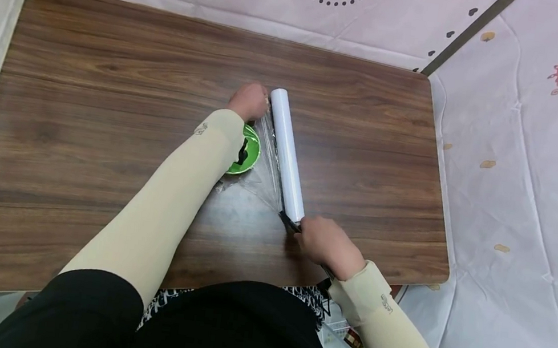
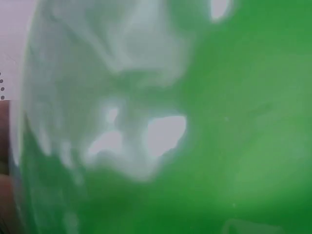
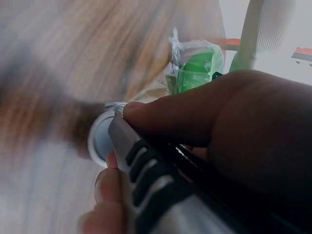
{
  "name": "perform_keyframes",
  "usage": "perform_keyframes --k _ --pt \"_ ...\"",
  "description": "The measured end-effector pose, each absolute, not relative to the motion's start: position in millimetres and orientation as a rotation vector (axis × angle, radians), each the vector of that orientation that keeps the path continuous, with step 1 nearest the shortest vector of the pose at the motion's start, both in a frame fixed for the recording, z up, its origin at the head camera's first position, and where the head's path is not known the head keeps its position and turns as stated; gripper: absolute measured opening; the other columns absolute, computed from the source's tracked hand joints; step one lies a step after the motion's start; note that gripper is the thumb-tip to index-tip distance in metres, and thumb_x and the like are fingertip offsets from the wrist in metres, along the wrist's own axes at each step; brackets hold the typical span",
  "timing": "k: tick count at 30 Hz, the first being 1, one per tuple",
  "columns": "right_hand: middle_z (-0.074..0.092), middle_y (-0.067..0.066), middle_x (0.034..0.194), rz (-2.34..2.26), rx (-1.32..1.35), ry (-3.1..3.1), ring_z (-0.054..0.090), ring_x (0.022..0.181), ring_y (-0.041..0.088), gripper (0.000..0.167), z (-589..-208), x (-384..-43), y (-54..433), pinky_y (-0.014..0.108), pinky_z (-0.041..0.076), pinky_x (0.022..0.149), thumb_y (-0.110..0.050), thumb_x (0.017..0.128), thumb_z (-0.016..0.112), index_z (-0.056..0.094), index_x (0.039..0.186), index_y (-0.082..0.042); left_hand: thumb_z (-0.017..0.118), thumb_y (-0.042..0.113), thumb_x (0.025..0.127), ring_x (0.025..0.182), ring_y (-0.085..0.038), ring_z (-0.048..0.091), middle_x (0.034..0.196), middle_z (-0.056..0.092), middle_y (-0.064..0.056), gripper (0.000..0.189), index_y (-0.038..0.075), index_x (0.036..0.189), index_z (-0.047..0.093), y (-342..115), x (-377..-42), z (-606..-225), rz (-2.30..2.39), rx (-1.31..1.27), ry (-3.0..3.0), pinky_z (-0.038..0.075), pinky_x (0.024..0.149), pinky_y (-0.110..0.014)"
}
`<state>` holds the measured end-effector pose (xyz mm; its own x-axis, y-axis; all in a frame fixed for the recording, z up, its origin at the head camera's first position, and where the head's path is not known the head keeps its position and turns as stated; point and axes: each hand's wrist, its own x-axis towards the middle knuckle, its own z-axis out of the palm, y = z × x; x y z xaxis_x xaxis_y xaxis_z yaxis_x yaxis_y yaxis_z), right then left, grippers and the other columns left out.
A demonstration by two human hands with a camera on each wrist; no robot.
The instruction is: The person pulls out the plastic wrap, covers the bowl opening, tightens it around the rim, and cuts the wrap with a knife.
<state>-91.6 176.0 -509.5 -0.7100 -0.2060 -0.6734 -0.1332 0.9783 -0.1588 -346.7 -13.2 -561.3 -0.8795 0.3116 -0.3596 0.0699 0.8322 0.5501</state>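
A white roll of plastic wrap [image 1: 287, 155] lies lengthwise on the table, with clear plastic wrap [image 1: 264, 164] drawn off to its left. My left hand [image 1: 249, 102] pinches the film beside the roll's far end. Below my left wrist, partly hidden by the sleeve, is a green bowl [image 1: 252, 151] under film; its shiny green surface [image 2: 234, 117] fills the left wrist view. At the roll's near end, my right hand [image 1: 328, 244] grips a slim grey-and-black tool with a ridged side [image 3: 146, 168]. Its pointed tip is at the film beside the roll's open end [image 3: 101, 139].
The brown wooden table [image 1: 116, 63] has rounded corners. White printed cloth walls [image 1: 517, 167] stand behind it and at its sides. The person's body is against the front edge, and several items [image 1: 342, 347] are below the table at the right.
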Motion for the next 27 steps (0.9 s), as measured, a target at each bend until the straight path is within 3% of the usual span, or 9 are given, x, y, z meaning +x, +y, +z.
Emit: perform_keyframes --k 8,15,18,23,25,27 --pt "0.054 0.005 0.07 -0.143 -0.253 2.376 0.048 0.057 0.02 0.021 -512 -80 181 0.032 0.041 0.051 -0.025 0.098 0.054 0.055 0.083 -0.011 0.038 0.004 0.088 0.082 -0.024 0.045 0.084 0.044 -0.007 0.015 0.011 0.076 0.042 -14 -350 -564 0.732 0.254 2.57 0.039 0.067 -0.033" --pt "0.054 0.005 0.068 -0.147 -0.272 2.382 0.046 0.056 0.019 0.023 -512 -75 185 0.032 0.038 0.051 -0.025 0.098 0.054 0.054 0.079 -0.011 0.034 0.003 0.085 0.065 -0.02 0.035 0.063 0.031 -0.001 0.022 0.012 0.066 0.036 -14 -348 -557 0.837 0.217 2.56 0.029 0.057 -0.03" --pt "0.054 0.005 0.068 -0.156 -0.28 2.386 0.046 0.056 0.019 0.023 -513 -74 186 0.032 0.038 0.051 -0.025 0.098 0.054 0.055 0.08 -0.011 0.033 0.005 0.087 0.064 -0.019 0.034 0.063 0.03 -0.001 0.023 0.012 0.065 0.035 -14 -347 -555 0.855 0.221 2.561 0.028 0.057 -0.029" --pt "0.054 0.004 0.068 -0.167 -0.272 2.38 0.047 0.056 0.02 0.021 -514 -73 187 0.033 0.038 0.051 -0.026 0.098 0.055 0.055 0.082 -0.011 0.026 0.008 0.091 0.078 -0.022 0.041 0.082 0.044 -0.008 0.022 0.009 0.075 0.043 -15 -347 -554 0.837 0.282 2.567 0.036 0.067 -0.031" --pt "0.054 0.004 0.068 -0.176 -0.261 2.374 0.047 0.056 0.019 0.021 -515 -73 188 0.032 0.038 0.051 -0.026 0.098 0.054 0.055 0.082 -0.011 0.027 0.01 0.092 0.092 -0.025 0.048 0.101 0.056 -0.011 0.027 0.006 0.09 0.054 -15 -347 -554 0.842 0.288 2.556 0.043 0.08 -0.035" --pt "0.054 0.003 0.068 -0.185 -0.253 2.368 0.047 0.056 0.019 0.021 -516 -73 188 0.032 0.039 0.051 -0.026 0.098 0.054 0.055 0.082 -0.012 0.03 0.011 0.092 0.108 -0.027 0.05 0.121 0.058 -0.011 0.034 0.006 0.11 0.058 -15 -348 -553 0.857 0.275 2.537 0.044 0.094 -0.039"
